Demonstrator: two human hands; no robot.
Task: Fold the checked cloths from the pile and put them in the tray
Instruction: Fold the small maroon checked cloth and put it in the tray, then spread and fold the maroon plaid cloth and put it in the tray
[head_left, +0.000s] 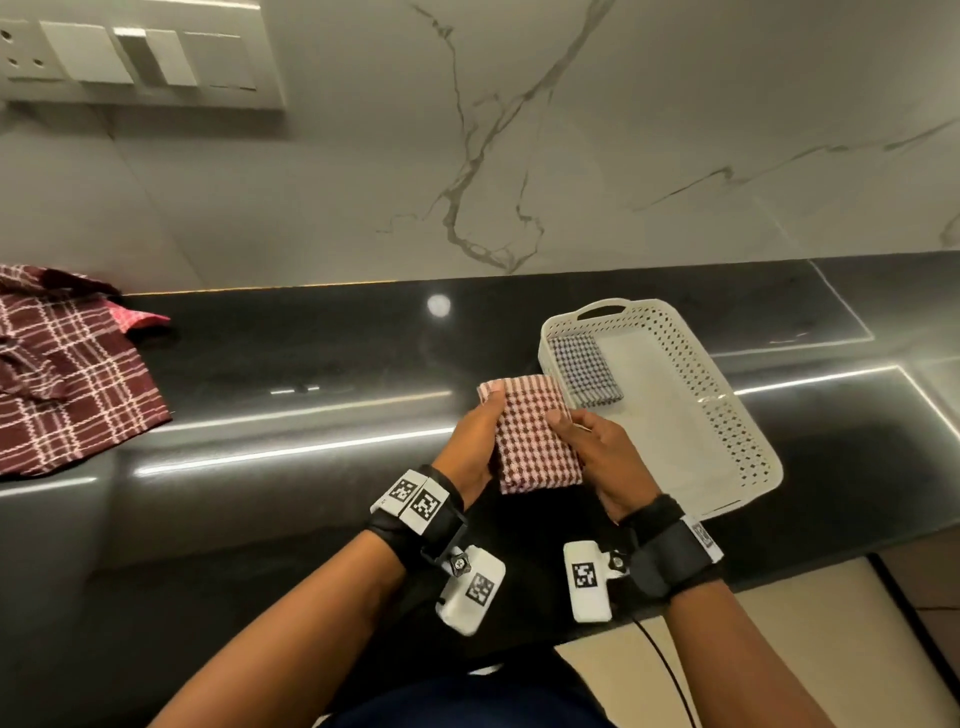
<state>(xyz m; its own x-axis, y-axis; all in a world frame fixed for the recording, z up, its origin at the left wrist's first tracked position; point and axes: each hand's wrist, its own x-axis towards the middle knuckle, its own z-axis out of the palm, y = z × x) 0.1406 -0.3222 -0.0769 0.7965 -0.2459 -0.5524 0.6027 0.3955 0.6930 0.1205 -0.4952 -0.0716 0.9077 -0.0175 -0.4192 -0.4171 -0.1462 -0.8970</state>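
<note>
A folded red-and-white checked cloth (530, 436) is held above the black counter, just left of the white perforated tray (737, 436). My left hand (475, 447) grips its left edge and my right hand (597, 452) grips its right edge, thumbs on top. Inside the tray, at its far left corner, lies a folded grey-and-white checked cloth (584, 369). The pile of unfolded maroon checked cloths (67, 374) lies at the far left of the counter, with a pink cloth corner (137, 318) sticking out behind it.
The glossy black counter (311, 415) runs left to right against a marble wall (519, 156). A switch panel (140, 57) is on the wall at upper left. The counter's front edge drops to a beige floor (779, 649) at lower right.
</note>
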